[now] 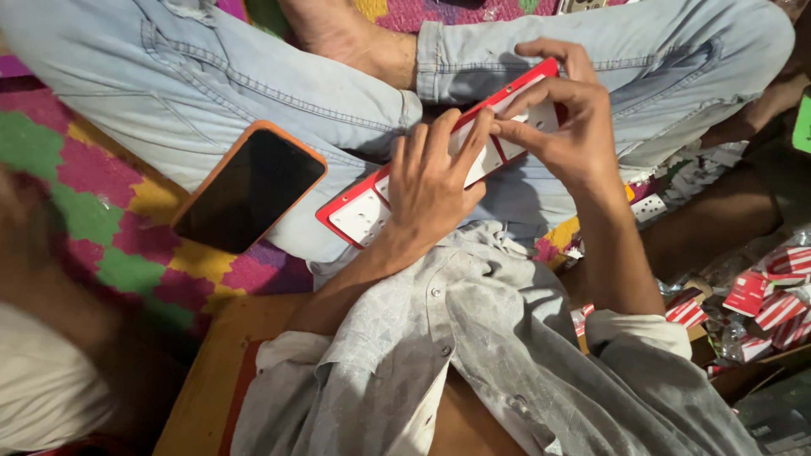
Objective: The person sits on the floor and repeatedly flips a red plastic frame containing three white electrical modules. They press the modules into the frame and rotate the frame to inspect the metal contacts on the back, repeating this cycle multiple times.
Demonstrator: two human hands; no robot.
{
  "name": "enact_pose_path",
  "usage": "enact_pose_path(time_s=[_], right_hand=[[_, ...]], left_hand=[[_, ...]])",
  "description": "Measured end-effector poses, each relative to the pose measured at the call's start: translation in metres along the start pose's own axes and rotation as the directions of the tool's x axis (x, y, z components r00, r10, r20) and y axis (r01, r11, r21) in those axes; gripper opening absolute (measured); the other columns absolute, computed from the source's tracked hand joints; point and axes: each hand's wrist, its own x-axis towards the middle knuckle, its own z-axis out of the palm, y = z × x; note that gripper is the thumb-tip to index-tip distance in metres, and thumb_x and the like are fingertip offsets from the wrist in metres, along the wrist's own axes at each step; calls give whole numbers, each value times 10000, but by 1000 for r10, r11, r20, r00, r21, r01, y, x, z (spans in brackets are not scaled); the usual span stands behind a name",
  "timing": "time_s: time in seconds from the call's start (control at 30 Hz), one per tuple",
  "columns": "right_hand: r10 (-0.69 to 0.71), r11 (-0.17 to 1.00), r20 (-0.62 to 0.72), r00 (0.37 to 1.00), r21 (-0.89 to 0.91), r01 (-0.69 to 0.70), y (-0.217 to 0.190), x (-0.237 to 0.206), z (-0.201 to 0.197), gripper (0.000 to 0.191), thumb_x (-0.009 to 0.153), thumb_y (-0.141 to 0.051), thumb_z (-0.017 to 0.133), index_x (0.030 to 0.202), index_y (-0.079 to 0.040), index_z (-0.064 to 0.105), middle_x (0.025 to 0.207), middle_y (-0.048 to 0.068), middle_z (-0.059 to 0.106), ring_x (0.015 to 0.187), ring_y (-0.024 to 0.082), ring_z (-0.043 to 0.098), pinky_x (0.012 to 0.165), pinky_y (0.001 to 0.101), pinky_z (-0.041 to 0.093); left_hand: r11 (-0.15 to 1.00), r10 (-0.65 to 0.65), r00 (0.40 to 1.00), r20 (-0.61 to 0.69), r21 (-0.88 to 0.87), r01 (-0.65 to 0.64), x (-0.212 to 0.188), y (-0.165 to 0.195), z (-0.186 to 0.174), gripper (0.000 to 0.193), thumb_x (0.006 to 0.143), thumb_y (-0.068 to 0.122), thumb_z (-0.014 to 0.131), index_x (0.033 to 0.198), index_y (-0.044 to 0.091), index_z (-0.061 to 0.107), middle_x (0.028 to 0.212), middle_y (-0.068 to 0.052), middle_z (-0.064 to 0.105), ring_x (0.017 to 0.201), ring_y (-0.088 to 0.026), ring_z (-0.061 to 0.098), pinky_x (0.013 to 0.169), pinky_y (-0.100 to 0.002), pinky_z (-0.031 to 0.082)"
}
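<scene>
Nearest you, your pale grey button-up shirt (pixel 473 338) fills the lower frame. Just past it, your left hand (pixel 431 181) wraps over the long red-and-white plastic socket strip (pixel 359 215), fingers curled on its face, thumb beneath. Your right hand (pixel 562 127) pinches the strip's far end, fingertips (pixel 507 127) pressed to a white panel. The strip lies across your light-blue denim jeans (pixel 253 76). Left on your thigh rests a black-screened phone in an orange case (pixel 249 190). Right, red-and-white striped packets (pixel 773 304) lie heaped.
</scene>
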Motion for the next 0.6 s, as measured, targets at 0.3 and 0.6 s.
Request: enact_pose_path(time_s=[0.3, 0.6], right_hand=[[233, 921, 22, 972, 316, -227, 20, 3, 5, 503, 840, 56, 920, 988, -98, 465, 979, 19, 666, 893, 59, 621, 752, 225, 532], [244, 937, -29, 969, 265, -228, 19, 2, 9, 474, 817, 69, 898, 982, -84, 480, 953, 1, 628, 867, 41, 588, 756, 203, 499]], left_hand=[[999, 29, 1000, 12, -24, -29, -5, -4, 8, 910, 669, 261, 898, 1464, 132, 474, 1402, -135, 522, 1114, -316, 555, 910, -494, 465], [996, 80, 997, 4, 29, -80, -6, -1, 3, 898, 719, 226, 876, 1512, 170, 460, 1465, -133, 496, 1119, -311, 557, 903, -487, 476]])
